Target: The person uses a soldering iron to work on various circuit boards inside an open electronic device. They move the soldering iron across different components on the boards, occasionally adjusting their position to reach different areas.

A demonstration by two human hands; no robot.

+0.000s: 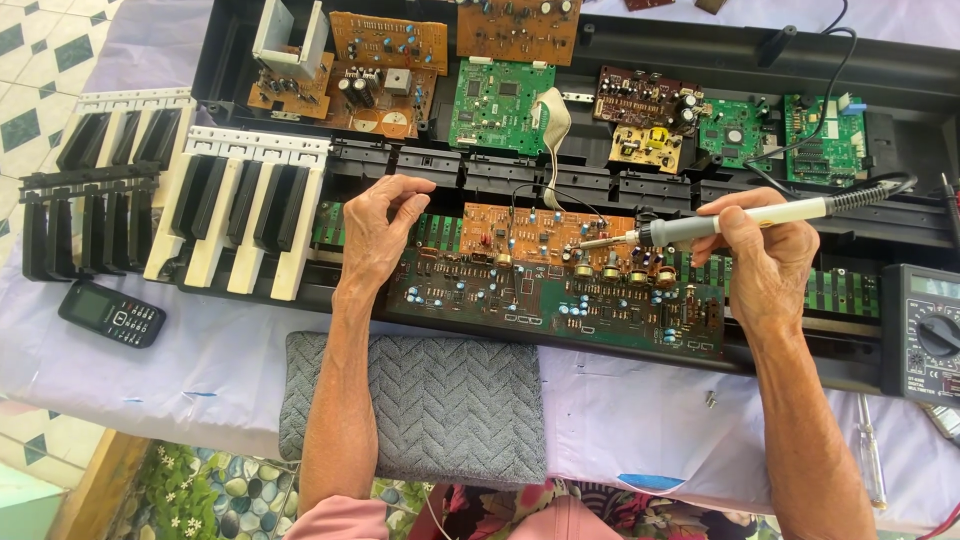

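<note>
Head view — soldering on an opened keyboard

Right hand (765, 255), centre right, closed around a soldering iron (740, 222); tip touches the orange circuit board (545, 238) at frame centre. Left hand (378, 232) loosely curled, fingertips pinched, what it grips — cannot tell. Detached key blocks (240, 215) upper left, phone (111, 313) on the counter (620, 420), multimeter (925, 330) right edge.

A single head-worn camera looks steeply down from above the person's own forearms, close over the table (620, 420). The left hand (378, 232) and right hand (765, 250) sit mid-frame, with the opened keyboard chassis (700, 60) stretching beyond them to the top edge.
</note>
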